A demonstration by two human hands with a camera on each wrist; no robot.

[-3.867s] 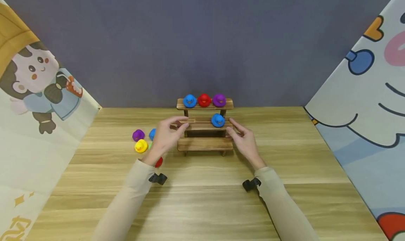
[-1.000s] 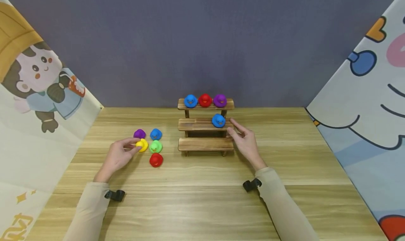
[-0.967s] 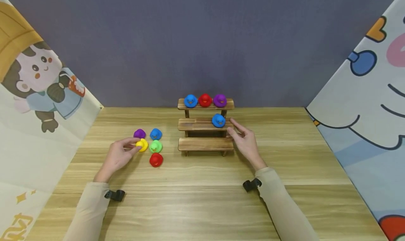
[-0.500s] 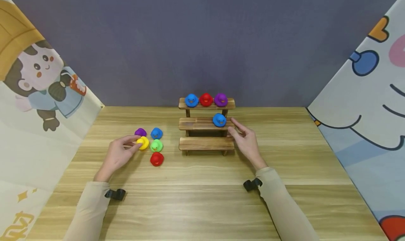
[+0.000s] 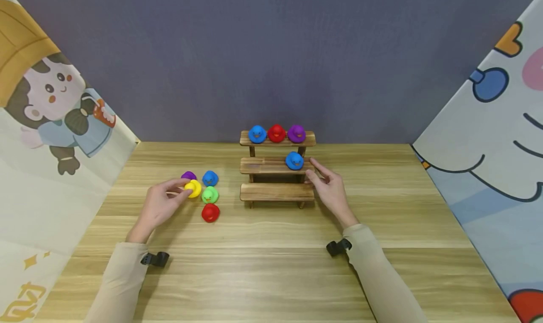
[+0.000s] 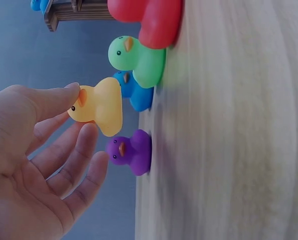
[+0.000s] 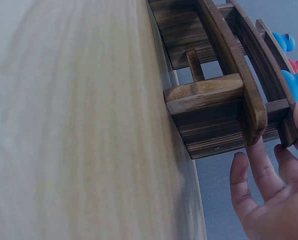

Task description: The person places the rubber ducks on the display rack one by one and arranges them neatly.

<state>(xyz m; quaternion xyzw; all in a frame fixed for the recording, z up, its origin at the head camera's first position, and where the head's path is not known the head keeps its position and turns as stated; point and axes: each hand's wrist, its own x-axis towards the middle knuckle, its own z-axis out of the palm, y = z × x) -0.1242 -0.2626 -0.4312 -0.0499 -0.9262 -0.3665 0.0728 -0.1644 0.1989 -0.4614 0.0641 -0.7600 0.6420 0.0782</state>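
Observation:
My left hand (image 5: 163, 202) pinches a yellow rubber duck (image 6: 106, 105) between thumb and fingertips. The left wrist view shows this duck raised off the tabletop, beside a purple duck (image 6: 131, 152). Near it on the table sit a blue duck (image 5: 209, 178), a green duck (image 5: 209, 194) and a red duck (image 5: 210, 213). With my right hand (image 5: 331, 191) I hold the right end of the middle tier of a three-tier wooden stand (image 5: 275, 192), thumb in front and index finger behind. Another blue duck (image 5: 294, 161) sits on that tier, close to my fingertips.
Along the stand's top tier are a blue duck (image 5: 257, 134), a red duck (image 5: 276, 133) and a purple duck (image 5: 296, 134). A grey wall panel (image 5: 271, 54) rises behind the wooden table (image 5: 271, 266). Printed cartoon panels flank it.
My left hand has left the stand's left side, reached to the ducks at left and lifted the yellow one slightly. The right hand has stayed at the stand.

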